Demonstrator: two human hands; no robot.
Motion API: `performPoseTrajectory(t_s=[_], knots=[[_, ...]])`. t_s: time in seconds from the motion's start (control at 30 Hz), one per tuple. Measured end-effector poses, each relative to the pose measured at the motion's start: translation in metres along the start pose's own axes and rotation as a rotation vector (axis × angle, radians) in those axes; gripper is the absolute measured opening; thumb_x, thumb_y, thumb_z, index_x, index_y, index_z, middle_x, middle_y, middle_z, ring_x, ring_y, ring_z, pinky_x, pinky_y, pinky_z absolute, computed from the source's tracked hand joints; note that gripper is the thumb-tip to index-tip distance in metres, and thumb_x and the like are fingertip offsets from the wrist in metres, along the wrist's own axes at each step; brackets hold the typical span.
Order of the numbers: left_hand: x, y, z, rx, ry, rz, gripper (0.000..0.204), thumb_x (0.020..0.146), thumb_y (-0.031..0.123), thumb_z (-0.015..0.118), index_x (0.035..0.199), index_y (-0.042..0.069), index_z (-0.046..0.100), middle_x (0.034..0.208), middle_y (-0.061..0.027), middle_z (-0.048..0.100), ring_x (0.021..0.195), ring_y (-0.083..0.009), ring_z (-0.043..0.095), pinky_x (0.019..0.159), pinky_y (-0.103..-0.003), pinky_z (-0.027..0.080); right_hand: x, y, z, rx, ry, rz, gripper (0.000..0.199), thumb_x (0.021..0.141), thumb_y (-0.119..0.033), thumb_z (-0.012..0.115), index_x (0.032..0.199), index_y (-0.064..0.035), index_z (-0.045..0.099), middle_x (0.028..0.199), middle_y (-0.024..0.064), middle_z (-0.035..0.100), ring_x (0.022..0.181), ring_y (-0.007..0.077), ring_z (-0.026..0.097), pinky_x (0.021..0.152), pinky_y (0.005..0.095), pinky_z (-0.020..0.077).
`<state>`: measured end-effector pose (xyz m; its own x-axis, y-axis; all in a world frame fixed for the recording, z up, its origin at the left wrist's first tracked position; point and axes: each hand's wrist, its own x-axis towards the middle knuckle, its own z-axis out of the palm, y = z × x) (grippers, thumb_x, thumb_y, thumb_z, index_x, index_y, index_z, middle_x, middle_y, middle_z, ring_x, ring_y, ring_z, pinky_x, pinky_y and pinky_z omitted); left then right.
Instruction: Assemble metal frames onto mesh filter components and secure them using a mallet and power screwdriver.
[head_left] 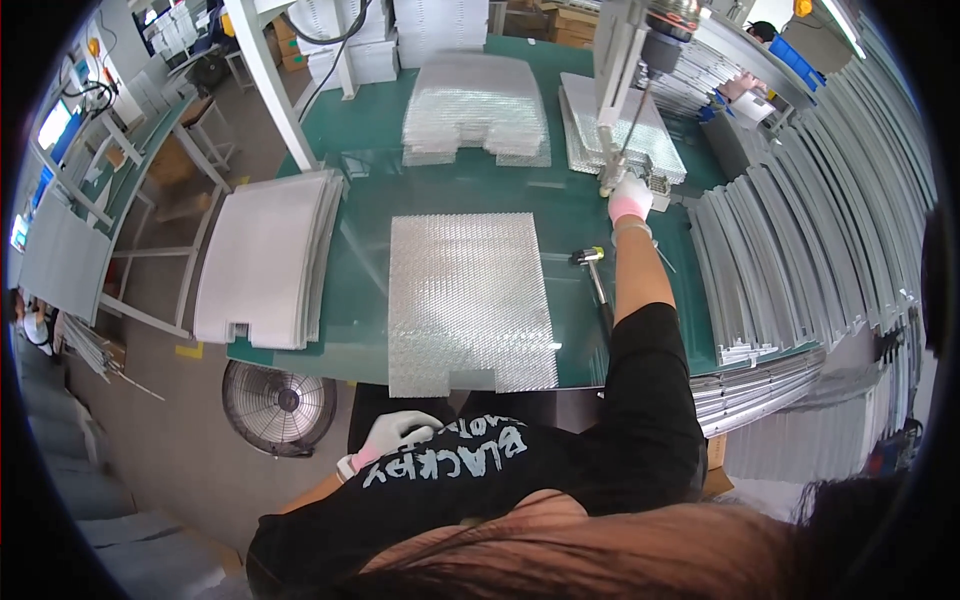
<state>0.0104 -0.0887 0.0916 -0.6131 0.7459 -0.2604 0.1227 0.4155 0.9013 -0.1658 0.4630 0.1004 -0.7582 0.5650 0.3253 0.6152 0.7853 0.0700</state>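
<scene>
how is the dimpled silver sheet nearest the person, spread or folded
Spread: the dimpled silver sheet shows its broad face and notched edge, with no fold visible.

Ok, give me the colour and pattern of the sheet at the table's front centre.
The sheet is silvery with a fine, repeating texture; head view.

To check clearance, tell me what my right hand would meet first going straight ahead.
Likely the metal fixture just ahead of your right hand; depth is unclear, so they may already be touching.
</scene>
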Motion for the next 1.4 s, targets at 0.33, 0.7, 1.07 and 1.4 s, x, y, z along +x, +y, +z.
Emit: performPoseTrajectory(t_s=[0.33, 0.7, 1.07, 1.4], knots=[[0.053, -0.069, 0.053, -1.16, 0.211, -0.257, 0.035, 0.1, 0.022, 0.052, 0.123, -0.003, 0.047, 0.118, -0.0201, 0.058, 0.105, -0.0272, 0.06, 0.091, -0.04, 0.05, -0.245, -0.057, -0.125, 1.562, -0.331, -0.288, 0.023, 0.088, -0.004, 0.056, 0.11, -0.0004, 0.05, 0.093, 0.0109, 0.067, 0.086, 0.0172, 0.065, 0.076, 0.0331, 0.0528], [0.043, -0.075, 0.071, -1.209, 0.188, -0.226, 0.024, 0.101, 0.02, 0.048, 0.111, -0.002, 0.052, 0.119, -0.0232, 0.058, 0.111, -0.0307, 0.058, 0.097, -0.043, 0.047, -0.457, -0.106, -0.049, 2.307, -0.974, 0.599, 0.025, 0.1, -0.02, 0.051, 0.12, -0.0041, 0.05, 0.106, 0.007, 0.062, 0.085, 0.0141, 0.061, 0.078, 0.0304, 0.0554], [0.037, -0.06, 0.068, -1.199, 0.173, -0.181, 0.033, 0.1, 0.022, 0.053, 0.116, -0.006, 0.059, 0.113, -0.0132, 0.064, 0.102, -0.0226, 0.064, 0.092, -0.036, 0.051, -0.446, -0.109, -0.065, 2.042, -0.825, 0.591, 0.024, 0.099, -0.017, 0.053, 0.116, -0.0003, 0.051, 0.098, 0.009, 0.065, 0.072, 0.0125, 0.063, 0.067, 0.029, 0.0566], [0.051, -0.059, 0.069, -0.638, 0.008, -0.266, 0.034, 0.099, 0.031, 0.055, 0.11, 0.0, 0.063, 0.094, -0.005, 0.066, 0.072, -0.0105, 0.061, 0.065, -0.023, 0.049, -0.444, -0.105, -0.057, 1.804, -0.529, 0.733, 0.023, 0.097, -0.024, 0.056, 0.1, -0.0012, 0.059, 0.081, 0.0024, 0.062, 0.064, 0.0092, 0.057, 0.059, 0.0222, 0.0478]])
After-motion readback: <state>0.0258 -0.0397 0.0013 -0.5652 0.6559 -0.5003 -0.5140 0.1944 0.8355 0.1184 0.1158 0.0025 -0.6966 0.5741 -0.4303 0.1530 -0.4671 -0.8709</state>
